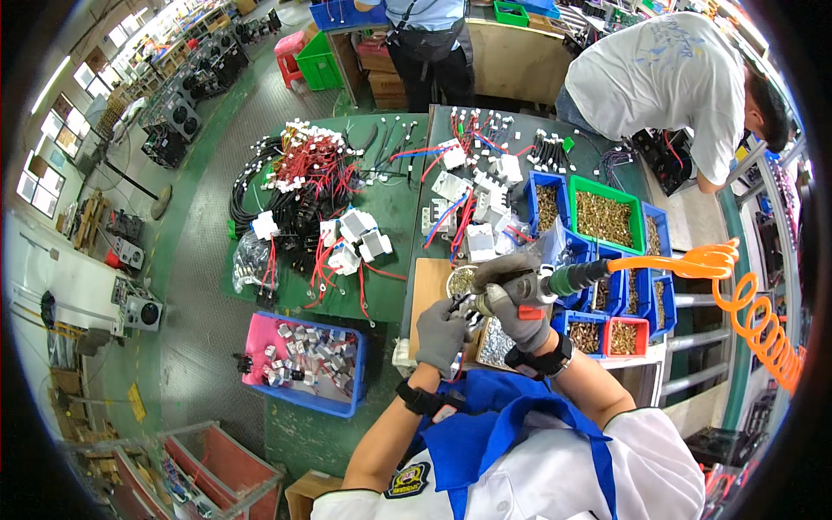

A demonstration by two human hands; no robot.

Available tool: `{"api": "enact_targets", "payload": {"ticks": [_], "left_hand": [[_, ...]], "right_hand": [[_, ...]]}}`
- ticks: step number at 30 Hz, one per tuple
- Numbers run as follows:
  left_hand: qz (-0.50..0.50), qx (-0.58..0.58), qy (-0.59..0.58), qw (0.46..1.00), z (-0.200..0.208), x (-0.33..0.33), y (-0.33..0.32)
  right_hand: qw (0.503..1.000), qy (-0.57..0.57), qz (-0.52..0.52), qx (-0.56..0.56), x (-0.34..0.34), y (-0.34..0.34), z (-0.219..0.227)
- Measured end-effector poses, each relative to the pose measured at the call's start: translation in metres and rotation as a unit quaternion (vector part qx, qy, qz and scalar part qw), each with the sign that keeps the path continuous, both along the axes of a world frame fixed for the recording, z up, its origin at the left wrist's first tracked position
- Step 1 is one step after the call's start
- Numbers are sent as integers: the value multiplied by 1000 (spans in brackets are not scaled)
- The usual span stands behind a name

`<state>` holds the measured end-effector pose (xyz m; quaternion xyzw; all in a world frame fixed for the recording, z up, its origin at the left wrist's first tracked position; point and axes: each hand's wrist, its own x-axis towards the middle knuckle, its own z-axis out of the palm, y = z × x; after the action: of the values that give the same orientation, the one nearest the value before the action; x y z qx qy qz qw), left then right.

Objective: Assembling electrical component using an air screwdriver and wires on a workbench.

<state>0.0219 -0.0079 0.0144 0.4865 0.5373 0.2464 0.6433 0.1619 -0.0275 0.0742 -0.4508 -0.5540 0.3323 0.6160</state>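
My right hand [518, 319], in a grey glove, is wrapped round a pneumatic screwdriver [536, 288] with a grey body, a red lever and a green and black rear end. The tool lies nearly level, its front end toward the left. An orange coiled air hose [667, 263] runs from its rear to the right. Close to the tool's front end, my gloved left hand [440, 333] is closed round a small dark and metallic part, too covered by the fingers to name. Under the hands lie a wooden board [426, 290] and a round tub of small metal pieces [461, 279].
Blue bins, a green bin [607, 184] and a red bin [626, 351] of brass-coloured fasteners stand right. White connector blocks [492, 204] with wires lie ahead; wire harnesses [303, 173] sit left. A blue crate [354, 403] holds small parts. One person [659, 78] bends at right; another [429, 43] stands ahead.
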Motion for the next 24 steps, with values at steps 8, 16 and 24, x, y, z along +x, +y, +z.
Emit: {"api": "enact_targets", "payload": {"ticks": [8,16,24], "left_hand": [[79,-17,-40,996,-10,-6,6],[195,-230,-343,889,-5,-73,33],[69,-172,-190,964,32,-70,17]], "right_hand": [[988,19,46,149,-6,-3,22],[950,-211,178,146,13,-33,9],[783,-489,382,36,22,-30,-35]]}}
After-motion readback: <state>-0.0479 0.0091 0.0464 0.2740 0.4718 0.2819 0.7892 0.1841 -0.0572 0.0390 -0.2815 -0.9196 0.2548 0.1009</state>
